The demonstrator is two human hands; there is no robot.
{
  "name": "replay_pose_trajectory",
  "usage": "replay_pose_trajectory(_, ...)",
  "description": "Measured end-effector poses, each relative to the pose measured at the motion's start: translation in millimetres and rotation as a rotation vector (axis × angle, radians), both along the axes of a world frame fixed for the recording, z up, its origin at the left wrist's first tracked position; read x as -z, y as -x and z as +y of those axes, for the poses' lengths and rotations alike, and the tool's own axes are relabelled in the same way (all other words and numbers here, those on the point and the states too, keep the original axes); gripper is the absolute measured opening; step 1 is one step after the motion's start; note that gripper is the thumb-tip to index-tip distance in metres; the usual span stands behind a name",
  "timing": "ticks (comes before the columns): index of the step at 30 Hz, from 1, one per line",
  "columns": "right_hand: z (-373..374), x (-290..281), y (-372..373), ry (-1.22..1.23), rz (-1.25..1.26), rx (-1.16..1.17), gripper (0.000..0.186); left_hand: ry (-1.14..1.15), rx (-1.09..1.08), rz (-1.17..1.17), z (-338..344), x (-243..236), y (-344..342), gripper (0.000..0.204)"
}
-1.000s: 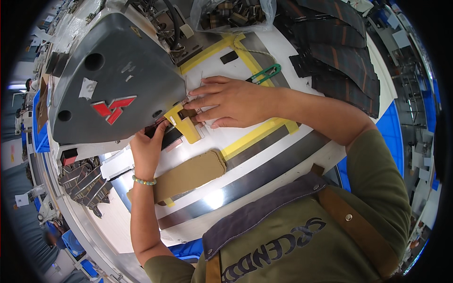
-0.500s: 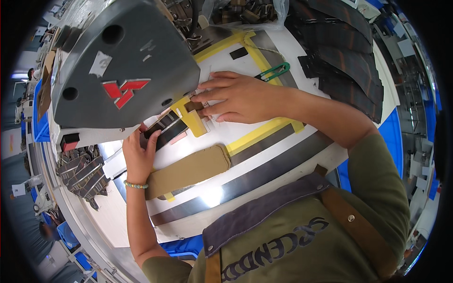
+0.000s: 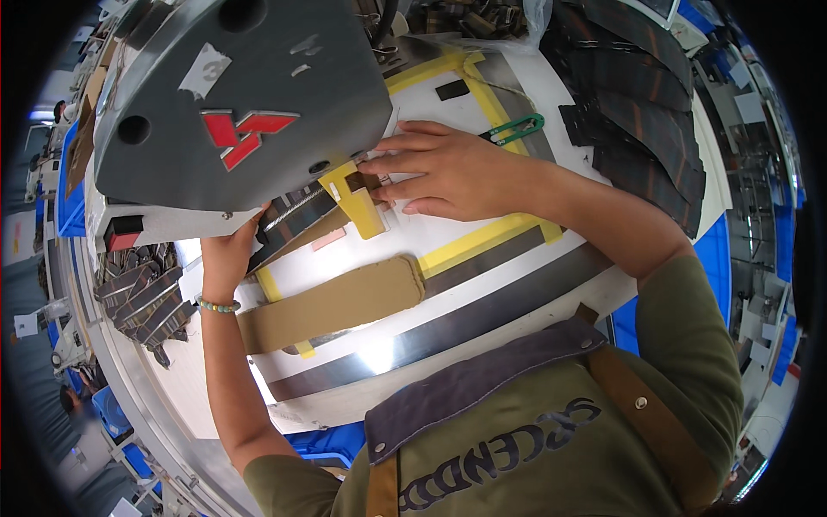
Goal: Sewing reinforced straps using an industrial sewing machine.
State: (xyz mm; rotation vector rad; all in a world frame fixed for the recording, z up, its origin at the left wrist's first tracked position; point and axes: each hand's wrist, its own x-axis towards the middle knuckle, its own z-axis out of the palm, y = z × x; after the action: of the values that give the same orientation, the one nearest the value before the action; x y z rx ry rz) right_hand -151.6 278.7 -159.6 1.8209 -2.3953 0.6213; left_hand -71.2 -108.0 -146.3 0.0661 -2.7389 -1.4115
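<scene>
Under the lower edge of a grey machine head (image 3: 319, 95), my left hand (image 3: 227, 254) is closed on the end of a striped strip with a zipper (image 3: 297, 207), its fingertips partly hidden. The strip runs rightward to a yellow guide piece (image 3: 366, 220). My right hand (image 3: 461, 177) lies palm down with fingers apart beside that guide, fingertips at the brown material and white sheet there. A khaki rectangular stack (image 3: 332, 306) lies in front, and a small pink piece (image 3: 329, 239) is between it and the strip.
Dark striped panels (image 3: 637, 146) are piled at right, near green snips (image 3: 517, 129). A bag of small plaid pieces (image 3: 474, 21) is at back. More striped pieces (image 3: 146, 302) lie at left. Blue bins (image 3: 332, 441) show beyond the table (image 3: 534, 284), whose front edge curves before me.
My left hand has moved left along the strip, exposing more of its zipper and tan underlayer. My right hand has shifted slightly right and up in the picture, along with the yellow guide.
</scene>
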Motion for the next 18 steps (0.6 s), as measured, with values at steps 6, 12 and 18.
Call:
replay_pose_trajectory(6,2,0,0,0.006,-0.023,0.001,0.035,-0.107,0.148,-0.156,8,-3,-2,0.015)
replay_pose_trajectory(12,3,3,1,0.082,-0.014,-0.007,0.032,-0.066,0.004,-0.155,19,-16,1,0.013)
replay_pose_trajectory(18,8,-6,5,0.233,-0.366,0.037,0.029,-0.06,0.072,-0.149,46,-8,2,0.011)
